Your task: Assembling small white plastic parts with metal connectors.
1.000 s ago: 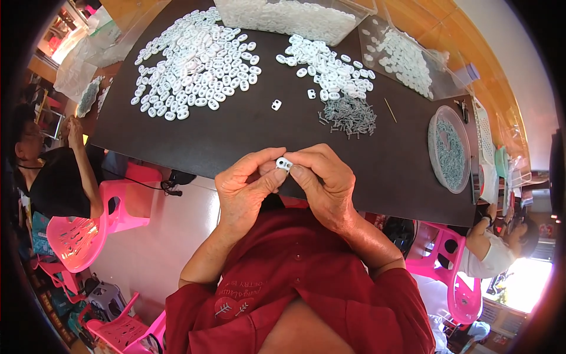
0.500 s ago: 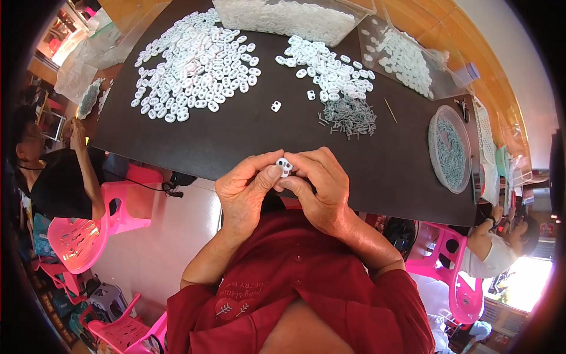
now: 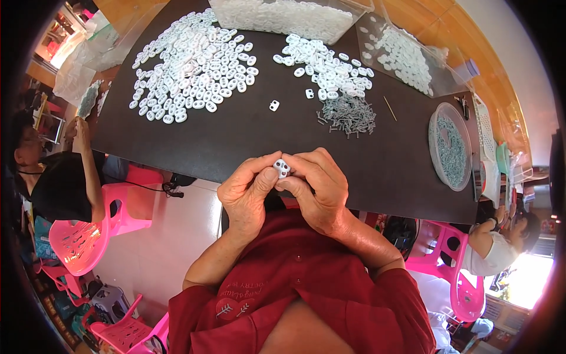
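My left hand point(image 3: 246, 190) and my right hand point(image 3: 316, 187) meet at the near edge of the dark table. Between their fingertips they pinch a small white plastic piece with dark holes point(image 3: 282, 168). Fingers cover part of it, so its full shape is hidden. Beyond my hands lies a single white two-hole piece point(image 3: 274, 105), with another white piece point(image 3: 309, 93) farther right. A broad heap of white oval two-hole pieces point(image 3: 194, 71) spreads at the left. To the right is a smaller pile of white oval pieces point(image 3: 330, 68), touching a pile of small grey pins point(image 3: 348, 115).
A clear bin of white pieces point(image 3: 289, 20) stands at the back, beside a clear tray point(image 3: 445, 88) holding more. A round tub point(image 3: 433, 141) of grey-green pins sits at right, near a thin stick point(image 3: 390, 108). Other people sit at both sides by pink chairs point(image 3: 79, 242).
The held white piece has turned slightly and shifted a little between my fingertips. Both hands keep their pinch in nearly the same place.
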`<state>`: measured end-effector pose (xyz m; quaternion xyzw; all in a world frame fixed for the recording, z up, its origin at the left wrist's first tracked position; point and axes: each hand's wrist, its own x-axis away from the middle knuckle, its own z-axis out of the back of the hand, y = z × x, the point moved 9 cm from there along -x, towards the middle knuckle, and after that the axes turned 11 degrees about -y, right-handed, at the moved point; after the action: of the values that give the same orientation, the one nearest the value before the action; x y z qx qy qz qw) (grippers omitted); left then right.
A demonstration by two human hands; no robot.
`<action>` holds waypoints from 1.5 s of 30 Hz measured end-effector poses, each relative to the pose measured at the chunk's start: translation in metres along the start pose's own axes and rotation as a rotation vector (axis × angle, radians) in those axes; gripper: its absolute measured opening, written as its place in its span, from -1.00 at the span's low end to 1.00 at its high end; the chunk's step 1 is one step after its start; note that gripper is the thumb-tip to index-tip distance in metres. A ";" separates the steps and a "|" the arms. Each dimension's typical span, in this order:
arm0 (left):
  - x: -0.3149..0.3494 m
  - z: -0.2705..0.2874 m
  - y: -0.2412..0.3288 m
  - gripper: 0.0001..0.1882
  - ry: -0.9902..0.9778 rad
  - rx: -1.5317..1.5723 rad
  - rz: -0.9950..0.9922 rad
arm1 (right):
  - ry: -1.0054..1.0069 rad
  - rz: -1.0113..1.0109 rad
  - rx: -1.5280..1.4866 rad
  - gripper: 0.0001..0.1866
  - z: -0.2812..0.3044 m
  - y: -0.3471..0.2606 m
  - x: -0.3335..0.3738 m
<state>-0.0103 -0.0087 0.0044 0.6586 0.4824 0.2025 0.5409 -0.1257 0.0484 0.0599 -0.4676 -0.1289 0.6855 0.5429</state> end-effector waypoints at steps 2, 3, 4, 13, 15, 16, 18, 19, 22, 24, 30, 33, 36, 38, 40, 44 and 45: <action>0.001 -0.001 0.000 -0.79 0.014 -0.004 -0.007 | 0.011 0.011 -0.004 -0.62 0.000 0.000 0.001; 0.002 -0.001 0.000 -0.79 0.026 -0.007 -0.015 | 0.018 0.017 -0.009 -0.62 0.000 0.000 0.001; 0.002 -0.001 0.000 -0.79 0.027 -0.007 -0.014 | 0.026 0.023 -0.014 -0.62 0.000 0.000 0.002; 0.005 -0.001 0.000 -0.82 0.089 -0.017 -0.046 | 0.052 0.050 0.047 -0.65 -0.002 -0.003 0.001; 0.006 0.000 -0.004 -0.80 0.117 0.033 -0.010 | 0.048 0.046 0.042 -0.64 -0.002 -0.004 0.000; 0.006 0.000 -0.004 -0.80 0.116 0.033 -0.009 | 0.043 0.041 0.038 -0.62 -0.003 -0.004 0.000; 0.007 0.001 -0.006 -0.80 0.118 0.035 -0.010 | 0.030 0.019 0.009 -0.61 -0.003 -0.003 -0.001; 0.007 0.001 -0.006 -0.80 0.118 0.035 -0.010 | 0.017 -0.004 -0.018 -0.60 -0.004 -0.002 -0.001; 0.005 -0.003 -0.003 -0.79 0.098 0.044 -0.024 | 0.047 -0.002 -0.027 -0.61 -0.004 0.002 0.002; 0.005 -0.004 -0.003 -0.77 0.126 0.070 -0.010 | 0.054 -0.005 -0.030 -0.62 -0.004 0.002 0.003; 0.004 -0.006 0.001 -0.76 0.068 0.020 -0.038 | 0.077 0.046 0.015 -0.69 -0.002 -0.004 0.001; 0.005 -0.009 0.002 -0.77 0.073 0.040 -0.050 | 0.096 0.065 0.026 -0.71 -0.002 -0.005 0.002; 0.006 -0.011 0.004 -0.77 0.079 0.014 -0.063 | 0.109 0.099 0.072 -0.73 -0.003 -0.007 0.003; 0.008 -0.012 0.002 -0.77 0.080 -0.006 -0.063 | 0.113 0.115 0.095 -0.74 -0.004 -0.008 0.004; 0.009 -0.012 0.001 -0.77 0.082 -0.026 -0.062 | 0.147 0.131 0.102 -0.76 -0.003 -0.009 0.006; 0.008 -0.012 0.004 -0.77 0.080 -0.063 -0.113 | 0.159 0.162 0.113 -0.75 -0.004 -0.011 0.006; 0.008 -0.012 0.005 -0.78 0.082 -0.081 -0.138 | 0.161 0.189 0.124 -0.75 -0.005 -0.012 0.005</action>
<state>-0.0142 0.0050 0.0112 0.5925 0.5398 0.2107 0.5596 -0.1142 0.0561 0.0635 -0.4965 0.0023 0.7005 0.5125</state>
